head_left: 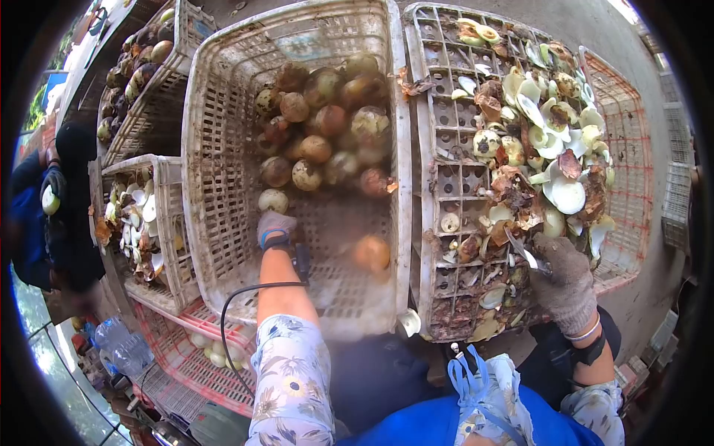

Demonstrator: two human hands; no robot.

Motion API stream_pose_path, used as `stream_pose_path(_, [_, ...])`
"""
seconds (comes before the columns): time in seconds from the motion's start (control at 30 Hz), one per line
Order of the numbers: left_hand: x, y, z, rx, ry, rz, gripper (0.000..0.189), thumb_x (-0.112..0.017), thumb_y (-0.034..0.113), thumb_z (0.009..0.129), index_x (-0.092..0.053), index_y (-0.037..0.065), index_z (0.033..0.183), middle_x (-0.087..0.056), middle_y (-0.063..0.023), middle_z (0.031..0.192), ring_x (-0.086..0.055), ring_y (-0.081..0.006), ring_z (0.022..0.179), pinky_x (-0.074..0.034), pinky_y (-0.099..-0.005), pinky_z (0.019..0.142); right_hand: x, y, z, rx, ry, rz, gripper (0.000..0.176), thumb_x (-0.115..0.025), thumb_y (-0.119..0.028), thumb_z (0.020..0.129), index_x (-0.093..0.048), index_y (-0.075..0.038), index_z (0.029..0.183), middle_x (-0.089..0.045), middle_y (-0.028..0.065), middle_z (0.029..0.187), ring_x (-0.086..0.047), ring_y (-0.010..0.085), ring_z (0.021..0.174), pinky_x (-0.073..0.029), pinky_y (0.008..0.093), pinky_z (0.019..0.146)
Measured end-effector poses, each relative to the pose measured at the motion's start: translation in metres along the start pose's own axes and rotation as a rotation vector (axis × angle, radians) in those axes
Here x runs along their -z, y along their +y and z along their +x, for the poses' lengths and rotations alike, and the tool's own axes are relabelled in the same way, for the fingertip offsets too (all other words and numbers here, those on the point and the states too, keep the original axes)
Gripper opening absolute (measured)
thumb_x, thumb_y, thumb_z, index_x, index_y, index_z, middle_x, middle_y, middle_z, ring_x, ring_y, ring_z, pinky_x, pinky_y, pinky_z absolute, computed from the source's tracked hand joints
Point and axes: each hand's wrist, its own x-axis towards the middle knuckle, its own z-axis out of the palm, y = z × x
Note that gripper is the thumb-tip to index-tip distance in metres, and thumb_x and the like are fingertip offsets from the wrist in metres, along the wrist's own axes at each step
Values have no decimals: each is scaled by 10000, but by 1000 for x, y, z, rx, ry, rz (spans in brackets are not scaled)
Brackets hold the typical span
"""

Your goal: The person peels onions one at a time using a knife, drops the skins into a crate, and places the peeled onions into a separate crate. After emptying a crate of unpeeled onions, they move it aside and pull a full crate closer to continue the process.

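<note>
My left hand (pixel 277 225), in a light glove, reaches into a large white crate (pixel 223 186) and closes at the near side of a pale onion (pixel 273 201). More brown and reddish onions (pixel 315 149) are heaped at the crate's far end, and a single orange-brown onion (pixel 372 253), blurred, is right of my hand. My right hand (pixel 563 282), in a grey-brown glove, is wrapped round a knife (pixel 523 249) over the upturned crate at right. Cut onion pieces and peels (pixel 550 149) cover that crate's top.
A person in blue (pixel 33 215) at far left holds an onion (pixel 50 201) in a dark glove. Crates of onions (pixel 141 59) and scraps (pixel 136 223) stand left. A red-and-white crate (pixel 628 171) is at right. A black cable (pixel 227 312) crosses near my left forearm.
</note>
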Motion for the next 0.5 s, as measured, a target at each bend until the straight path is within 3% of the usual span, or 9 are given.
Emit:
stream_pose_path(0.1, [21, 8, -29, 33, -171, -223, 449, -710, 271, 706, -691, 7, 1068, -678, -188, 1126, -668, -239, 1059, -523, -375, 872, 3, 0, -2, -21, 7, -16, 434, -694, 8, 716, -587, -66, 1129, -626, 203, 945, -639, 402, 843, -519, 438, 687])
stream_pose_path(0.13, [21, 5, -31, 67, -197, -484, 520, -750, 281, 680, -662, 24, 1123, -682, -176, 1087, -663, -300, 992, -533, -406, 853, 2, 2, -5, 13, 44, 13, 408, -699, -2, 725, -590, -57, 1115, -619, 208, 933, -632, 408, 831, -518, 430, 683])
stream_pose_path(0.17, [18, -5, -35, 71, -192, -472, 520, -750, 281, 680, -662, 24, 1123, -682, -176, 1087, -663, -300, 992, -533, -406, 853, 2, 1, -8, -66, 41, 104, 412, -691, -12, 733, -590, -33, 1132, -628, 192, 949, -642, 377, 820, -519, 400, 690])
stream_pose_path(0.23, [30, -11, -38, 156, -525, -1395, 508, -735, 271, 725, -614, 61, 1171, -679, -151, 1037, -662, -324, 921, -541, -482, 800, 9, -7, -6, -30, 111, 201, 417, -672, -28, 754, -583, 0, 1161, -643, 178, 964, -658, 314, 786, -521, 367, 690])
stream_pose_path(0.3, [69, -8, -53, -54, -623, -1666, 519, -701, 271, 769, -552, 50, 1215, -640, -172, 1120, -645, -344, 953, -553, -522, 817, 14, -13, -11, -279, 28, 494, 420, -655, -58, 777, -576, 19, 1182, -649, 175, 969, -666, 247, 763, -525, 350, 691])
stream_pose_path(0.33, [86, -2, -69, -198, -639, -1764, 544, -693, 283, 777, -537, 37, 1236, -627, -185, 1150, -634, -353, 994, -549, -530, 842, 25, -21, -9, -304, -21, 520, 348, -644, -65, 807, -580, 12, 1141, -610, 82, 829, -567, 111, 715, -492, 285, 628])
stream_pose_path(0.37, [108, 6, -99, -345, -656, -1854, 570, -685, 296, 784, -521, 23, 1257, -614, -199, 1179, -623, -362, 1035, -544, -539, 867, 23, -19, -13, -206, 32, 484, 332, -638, -63, 821, -583, 16, 1139, -613, 80, 824, -573, 119, 692, -494, 275, 633])
stream_pose_path(0.43, [134, 16, -136, -442, -727, -1892, 639, -670, 324, 805, -472, -3, 1316, -566, -232, 1255, -576, -395, 1134, -504, -562, 956, 32, -22, -17, -187, -7, 614, 385, -666, -111, 814, -592, 24, 1167, -644, 193, 938, -668, 267, 797, -529, 366, 717])
stream_pose_path(0.5, [157, 40, -186, -798, -732, -1870, 726, -660, 358, 821, -392, -18, 1382, -481, -261, 1350, -500, -423, 1235, -471, -573, 1011, 25, -20, -21, -35, 124, 638, 367, -664, -113, 822, -598, 20, 1157, -646, 201, 947, -663, 301, 819, -528, 379, 736])
